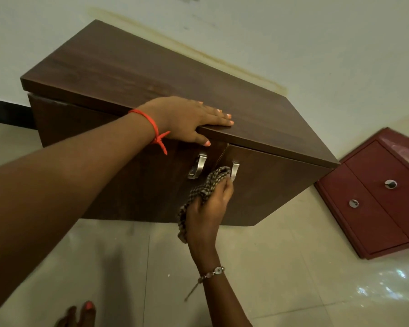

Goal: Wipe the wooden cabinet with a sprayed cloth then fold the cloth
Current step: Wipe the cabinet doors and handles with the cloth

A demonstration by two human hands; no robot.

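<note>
Wooden cabinet (118, 74), dark brown and low, stands on the pale tiled floor (281, 267) against the white wall (293, 31), seen from above in the head view. Its flat top overhangs two front doors, each with a metal handle: the left handle (197, 166) and the right handle (234, 169) sit close together at the middle seam.

The left hand (187, 119) lies flat on the near edge of the cabinet top, fingers stretched out and together, thumb hooked down over the front lip; it holds nothing. An orange thread bracelet (155, 128) circles that wrist.

The right hand (209, 208) is closed around a bunched checked cloth (207, 185), fingers curled over it, pressing it to the front of the right door just beside the right handle. The cloth's upper end touches the door near the seam, and a loose tail hangs down along the wrist. A beaded bracelet (211, 273) sits on the right wrist.

To the right, apart from the cabinet, a red cabinet (376, 199) with two round knobs rests on the floor. Toes (87, 310) show at the near edge.
</note>
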